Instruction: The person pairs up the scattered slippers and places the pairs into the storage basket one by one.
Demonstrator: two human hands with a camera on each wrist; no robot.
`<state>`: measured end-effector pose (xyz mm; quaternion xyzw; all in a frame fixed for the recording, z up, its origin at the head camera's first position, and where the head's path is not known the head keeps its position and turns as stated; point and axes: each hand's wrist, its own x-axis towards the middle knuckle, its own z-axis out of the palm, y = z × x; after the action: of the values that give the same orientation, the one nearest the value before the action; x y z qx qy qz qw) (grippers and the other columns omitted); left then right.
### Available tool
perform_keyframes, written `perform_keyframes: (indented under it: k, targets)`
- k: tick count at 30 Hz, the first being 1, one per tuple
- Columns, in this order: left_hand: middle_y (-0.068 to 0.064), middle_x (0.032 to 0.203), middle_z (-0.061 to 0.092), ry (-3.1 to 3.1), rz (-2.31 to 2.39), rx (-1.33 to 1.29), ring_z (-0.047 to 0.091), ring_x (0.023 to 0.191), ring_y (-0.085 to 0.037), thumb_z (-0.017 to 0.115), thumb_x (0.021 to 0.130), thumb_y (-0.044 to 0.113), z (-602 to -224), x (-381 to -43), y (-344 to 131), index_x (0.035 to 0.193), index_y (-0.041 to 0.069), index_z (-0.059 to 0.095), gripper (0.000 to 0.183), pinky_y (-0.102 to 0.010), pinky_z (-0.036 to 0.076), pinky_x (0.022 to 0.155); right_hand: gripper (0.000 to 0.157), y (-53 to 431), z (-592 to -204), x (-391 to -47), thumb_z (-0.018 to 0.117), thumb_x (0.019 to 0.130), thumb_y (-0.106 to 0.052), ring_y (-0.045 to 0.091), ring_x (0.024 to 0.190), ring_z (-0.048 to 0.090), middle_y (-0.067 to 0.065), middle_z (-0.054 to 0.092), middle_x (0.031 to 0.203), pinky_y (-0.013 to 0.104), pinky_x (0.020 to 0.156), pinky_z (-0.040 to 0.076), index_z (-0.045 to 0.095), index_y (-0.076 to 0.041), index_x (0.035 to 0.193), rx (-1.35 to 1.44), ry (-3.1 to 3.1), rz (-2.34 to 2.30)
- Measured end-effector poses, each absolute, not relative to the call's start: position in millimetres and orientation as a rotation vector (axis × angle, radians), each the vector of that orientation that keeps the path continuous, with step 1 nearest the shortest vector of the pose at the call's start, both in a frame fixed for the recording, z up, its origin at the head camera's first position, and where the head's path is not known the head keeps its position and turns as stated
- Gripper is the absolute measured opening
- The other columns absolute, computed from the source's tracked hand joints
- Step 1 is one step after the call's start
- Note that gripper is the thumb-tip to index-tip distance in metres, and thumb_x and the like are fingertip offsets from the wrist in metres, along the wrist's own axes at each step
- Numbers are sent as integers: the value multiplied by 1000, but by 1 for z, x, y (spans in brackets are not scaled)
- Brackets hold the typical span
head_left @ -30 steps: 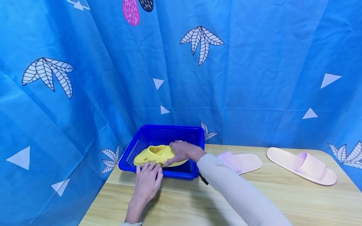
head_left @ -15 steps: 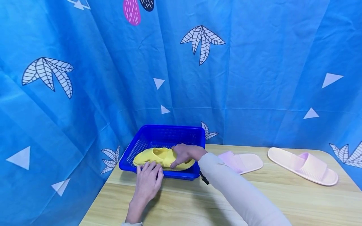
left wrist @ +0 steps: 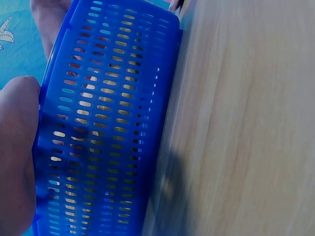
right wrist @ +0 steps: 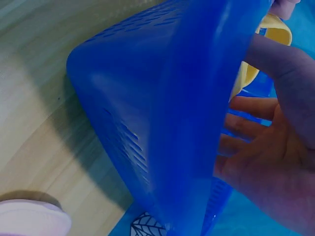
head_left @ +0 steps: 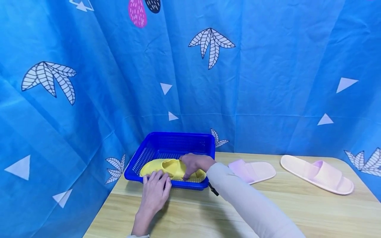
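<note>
In the blue perforated basket, along its near wall, a yellow clog is held between thumb and fingers of the right hand, probably to keep it level. The basket's near rim is gripped by the left hand, seemingly for steadiness. Right of the basket, two pink slides are rested on the bench.

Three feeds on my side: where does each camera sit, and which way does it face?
Head: worn on the head, facing forward and down at the blue basket and yellow shoe; left hand, right hand and right sleeve show.
Left wrist: on that wrist, facing the basket's slotted side and the tabletop; the left hand shows at left.
Right wrist: on that wrist, facing a basket corner; the right hand shows at right.
Shared: both wrist views show the basket from outside.
</note>
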<state>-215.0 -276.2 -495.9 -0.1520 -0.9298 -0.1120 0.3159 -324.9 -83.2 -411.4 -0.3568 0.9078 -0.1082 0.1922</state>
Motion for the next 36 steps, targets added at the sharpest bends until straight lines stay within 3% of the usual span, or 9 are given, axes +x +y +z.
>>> perform_keyframes:
  k: [3,8,15,22,27,36]
  targets:
    - [-4,94,63,-2443,-302,-403,57,91,-31,46,102,27,-497,-215,-276,94,15,73,30,-57,35,86,91,-82,-411,-324,87,82,-41,16,126,52,4,57,143,32,108,43,44,-7,155,-994,2554,-309]
    - [-4,96,64,-2436,-308,-397,57,92,-31,47,101,27,-497,-215,-278,96,14,74,31,-57,35,87,89,-76,-408,-321,84,85,-40,18,127,53,6,56,145,33,107,44,42,-6,155,-999,2551,-340]
    - [-5,96,63,-2443,-296,-403,57,92,-32,47,101,27,-496,-218,-278,96,14,73,30,-57,35,87,79,-63,-399,-313,79,91,-38,26,141,46,8,51,152,42,112,41,44,-9,155,-994,2574,-412]
    - [-10,106,70,-2457,-300,-388,59,103,-36,50,101,27,-497,-216,-280,102,11,76,30,-58,35,90,68,-50,-392,-302,73,96,-34,31,147,38,9,47,156,47,116,35,45,-15,156,-1021,2596,-471]
    - [-13,109,70,-2452,-307,-381,59,107,-38,51,101,27,-498,-216,-282,103,10,76,30,-59,35,92,60,-41,-393,-297,67,100,-27,33,148,36,12,44,157,49,117,33,46,-13,155,-1086,2614,-547]
    - [-11,108,69,-2441,-363,-407,59,105,-35,53,102,28,-494,-213,-279,101,11,75,28,-58,35,93,55,-18,-395,-284,66,101,-25,33,142,44,13,49,153,49,113,40,50,-11,152,-1155,2701,-651]
